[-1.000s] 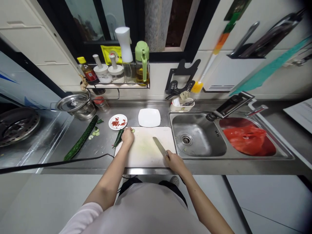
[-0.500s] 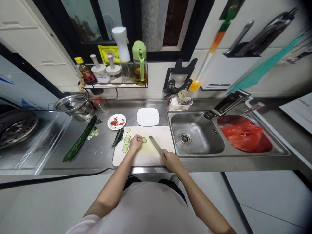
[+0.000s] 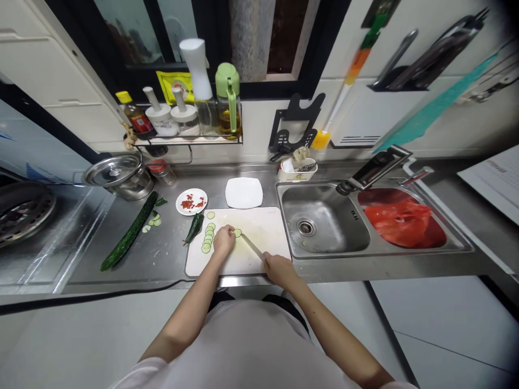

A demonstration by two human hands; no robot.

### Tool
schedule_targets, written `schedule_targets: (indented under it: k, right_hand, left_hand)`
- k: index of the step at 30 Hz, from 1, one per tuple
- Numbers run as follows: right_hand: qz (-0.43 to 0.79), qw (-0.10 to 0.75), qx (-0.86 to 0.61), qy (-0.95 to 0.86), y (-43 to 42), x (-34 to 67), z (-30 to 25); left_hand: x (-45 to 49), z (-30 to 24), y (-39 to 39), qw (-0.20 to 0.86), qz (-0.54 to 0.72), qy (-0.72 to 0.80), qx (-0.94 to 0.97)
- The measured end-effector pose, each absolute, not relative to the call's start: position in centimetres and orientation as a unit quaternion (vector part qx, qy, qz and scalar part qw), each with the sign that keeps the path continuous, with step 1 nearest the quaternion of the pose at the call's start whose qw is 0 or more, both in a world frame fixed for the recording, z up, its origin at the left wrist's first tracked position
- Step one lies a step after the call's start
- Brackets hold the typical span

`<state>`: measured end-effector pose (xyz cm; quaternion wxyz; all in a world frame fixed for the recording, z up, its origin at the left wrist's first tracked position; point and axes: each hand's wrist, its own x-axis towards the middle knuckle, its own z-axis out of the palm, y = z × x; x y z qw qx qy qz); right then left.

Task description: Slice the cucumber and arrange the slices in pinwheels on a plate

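Observation:
A white cutting board [image 3: 263, 227] lies on the steel counter in front of me. My left hand [image 3: 224, 239] is curled on the board, fingertips closed on a short cucumber piece [image 3: 237, 233]. My right hand [image 3: 278, 268] grips a kitchen knife [image 3: 252, 246] whose blade points toward that piece. A row of cucumber slices [image 3: 208, 239] lies on the board's left part. A green chili [image 3: 193, 228] rests at the board's left edge.
A long whole cucumber [image 3: 128, 232] and loose slices lie left on the counter. A small plate of chopped red chili [image 3: 191, 201] and an empty white square plate [image 3: 244, 192] sit behind the board. The sink [image 3: 324, 229] is right, with a red bag [image 3: 401, 224]. A lidded pot [image 3: 118, 175] stands left.
My left hand moved from the board's left corner, leaving a row of slices, to the board's middle and closed on the cucumber piece. The knife blade came closer to it.

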<state>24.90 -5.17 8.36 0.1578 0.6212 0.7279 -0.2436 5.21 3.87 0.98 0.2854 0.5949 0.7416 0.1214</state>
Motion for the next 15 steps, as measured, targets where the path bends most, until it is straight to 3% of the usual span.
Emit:
schedule_targets:
  k: [15]
  right_hand:
    - [-0.24,0.197,0.586,0.749,-3.8,25.1,9.0]
  left_hand:
    - [5.1,1.2,3.8,0.301,0.126,0.742,0.585]
